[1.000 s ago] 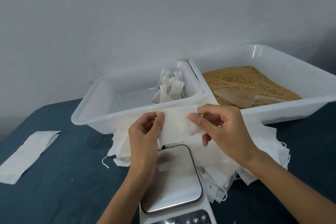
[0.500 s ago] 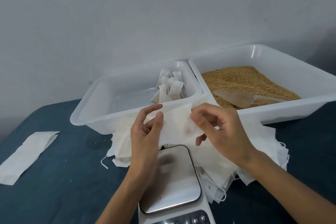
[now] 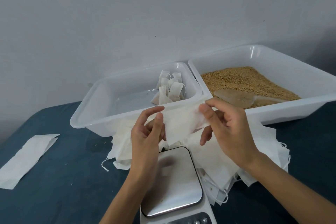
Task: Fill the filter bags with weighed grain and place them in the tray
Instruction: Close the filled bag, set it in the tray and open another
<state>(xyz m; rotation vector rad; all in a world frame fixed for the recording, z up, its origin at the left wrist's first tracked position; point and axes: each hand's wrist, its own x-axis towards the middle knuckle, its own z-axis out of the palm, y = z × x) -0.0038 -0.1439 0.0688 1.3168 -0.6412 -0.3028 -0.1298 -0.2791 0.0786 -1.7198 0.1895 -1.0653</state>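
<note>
A: What are the fingers doing?

B: The left hand (image 3: 145, 132) pinches one edge of an empty filter bag (image 3: 181, 123) between thumb and forefinger; the right hand (image 3: 227, 129) pinches the opposite edge. Both sets of fingers are clamped on the paper, and the pull in opposite directions looks meant to part its mouth for filling.

A: Where is that bag?

B: In the air, just above the far edge of the scale (image 3: 172, 182), so I'd judge it goes onto the pan once opened.

A: And around the scale?

B: A heap of spare bags (image 3: 218, 160) lies behind and to the right of it, within easy reach. Beyond the scale stands the tray (image 3: 87, 114), with a few filled bags (image 3: 169, 89) gathered in its far right corner. To the right of that, a tub of grain (image 3: 236, 80) with a scoop (image 3: 234, 96) lying on top.

A: Anything else?

B: One flat bag (image 3: 27, 156) on the tabletop (image 3: 63, 187), well to the scale's left.
</note>
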